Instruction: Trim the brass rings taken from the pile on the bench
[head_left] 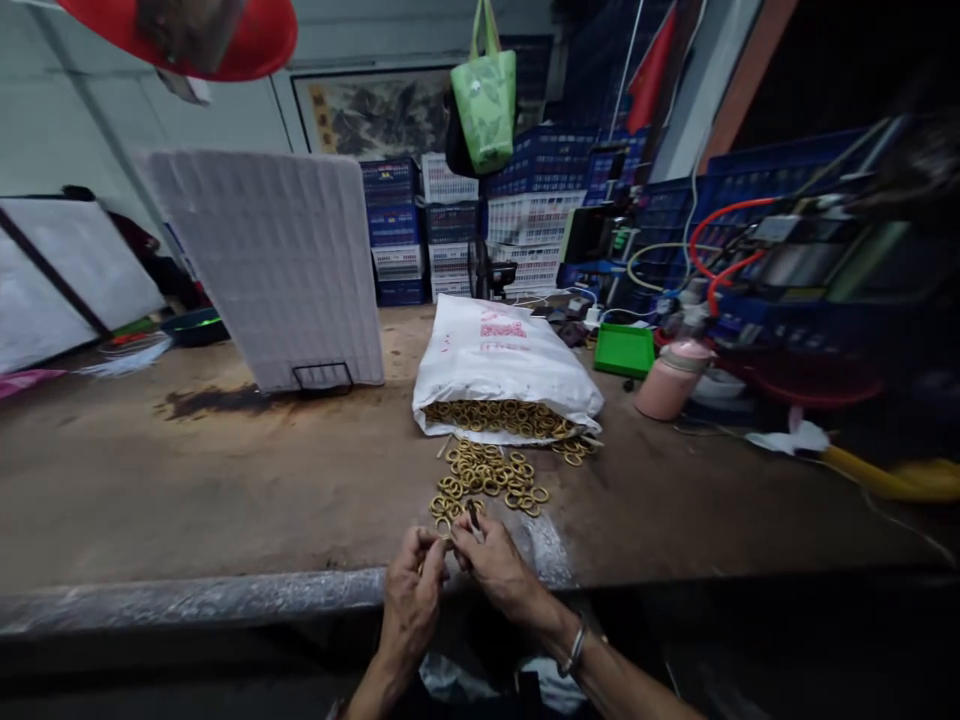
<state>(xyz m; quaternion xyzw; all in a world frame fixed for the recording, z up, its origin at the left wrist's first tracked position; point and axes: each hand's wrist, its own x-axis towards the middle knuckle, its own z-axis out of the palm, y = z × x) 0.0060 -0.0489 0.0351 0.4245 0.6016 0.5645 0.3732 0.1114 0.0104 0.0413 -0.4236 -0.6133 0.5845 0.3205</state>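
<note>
Rings [484,468]: loose pile on the desk [322,510], near side of the white sack [499,360].
Left hand [411,590]: fingers pinched together on what looks like one ring [448,541].
Right hand [496,568]: fingers closed around a dark tool [472,513], just beside the pile's near edge.

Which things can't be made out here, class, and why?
Head view:
Contents deep in the white sack: hidden by its top.
What the left hand pinches: too small, partly behind its fingers.
Lower end of the dark object: behind the right hand.
Top of the red shade: cut off by the upper edge.
Equipment at far right: blurred.
</note>
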